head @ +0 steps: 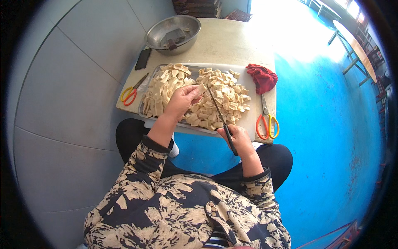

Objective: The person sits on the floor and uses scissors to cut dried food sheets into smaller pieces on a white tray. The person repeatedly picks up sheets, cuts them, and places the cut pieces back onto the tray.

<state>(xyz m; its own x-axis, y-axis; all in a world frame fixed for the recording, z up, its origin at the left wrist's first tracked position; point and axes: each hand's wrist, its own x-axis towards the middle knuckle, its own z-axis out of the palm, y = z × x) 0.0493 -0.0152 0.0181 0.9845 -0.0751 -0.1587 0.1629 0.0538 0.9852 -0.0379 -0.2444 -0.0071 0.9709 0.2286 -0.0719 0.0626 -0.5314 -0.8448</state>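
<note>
Pinched between the thumb and fingers of my left hand (186, 99) is a pale strip of food (202, 88). My right hand (238, 139) grips the black handle of a narrow-bladed knife (216, 105), its tip pointing away from me, close beside the strip. Under both hands lies a shallow metal tray (141, 109). Longer pale strips (158, 93) are heaped on its left side. On the right is a pile of short cut pieces (231, 98). A white board (252, 119) shows along the tray's right side.
Red-and-yellow-handled scissors (133, 91) lie left of the tray; another pair (266, 119) lies right, below a red cloth (263, 77). A metal basin (186, 45) holding a cleaver (175, 36) stands at the back, near a dark flat object (143, 59). A grey wall (77, 93) borders the left.
</note>
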